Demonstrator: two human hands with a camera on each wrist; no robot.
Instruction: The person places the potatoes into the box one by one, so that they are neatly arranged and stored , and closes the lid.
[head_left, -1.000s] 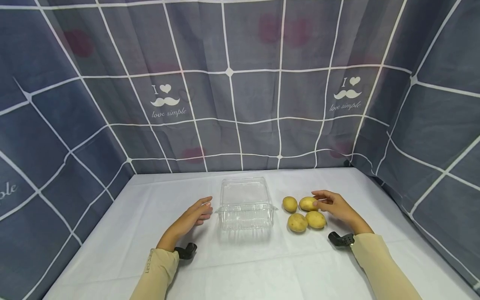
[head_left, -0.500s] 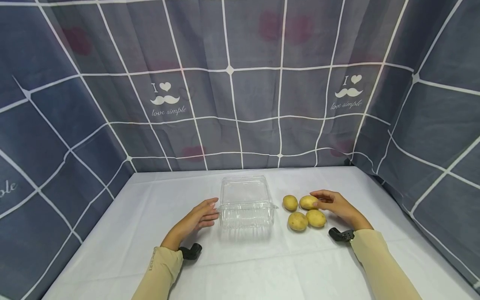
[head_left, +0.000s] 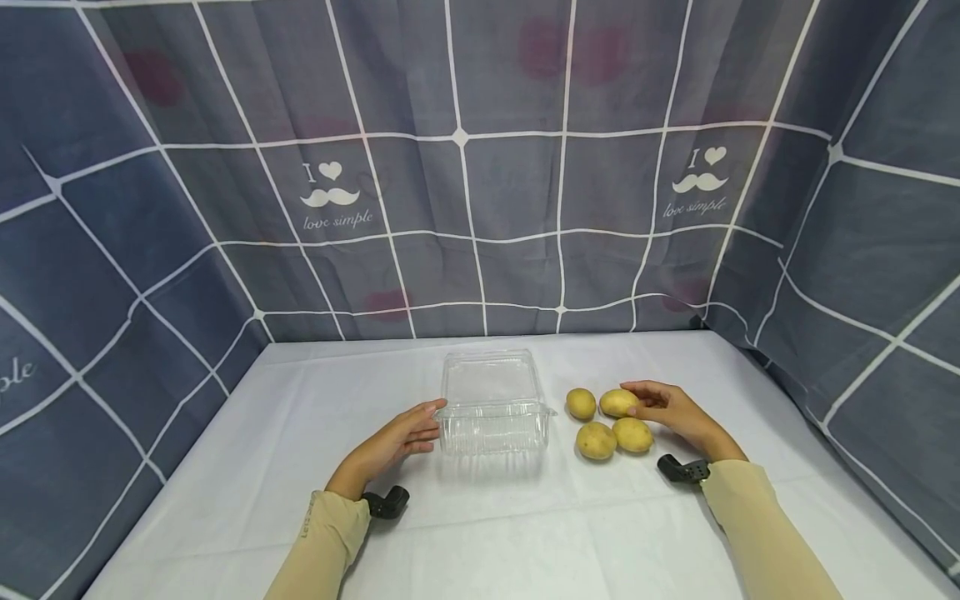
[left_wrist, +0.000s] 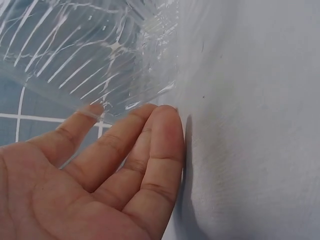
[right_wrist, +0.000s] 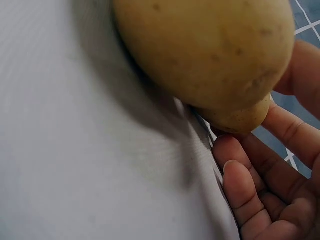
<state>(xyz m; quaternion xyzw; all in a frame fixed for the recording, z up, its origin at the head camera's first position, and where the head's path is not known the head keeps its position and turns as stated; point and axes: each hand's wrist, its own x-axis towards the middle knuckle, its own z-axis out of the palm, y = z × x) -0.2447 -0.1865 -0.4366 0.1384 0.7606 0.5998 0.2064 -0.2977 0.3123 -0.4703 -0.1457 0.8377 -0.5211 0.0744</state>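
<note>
a white cloth point(head_left: 525, 542) covers the table point(head_left: 187, 508), with faint creases across it. past the middle, toward the far edge, a clear plastic box point(head_left: 493, 433) sits upright, its lid point(head_left: 491, 377) open and leaning back; whether the lid rests on the cloth cannot be told. to the right of the box, apart from it, four yellow potatoes point(head_left: 597, 442) lie in two short rows. the front two sit side by side, touching or nearly so; the back two have a narrow gap between them. soft shadows fall around the potatoes.
</note>
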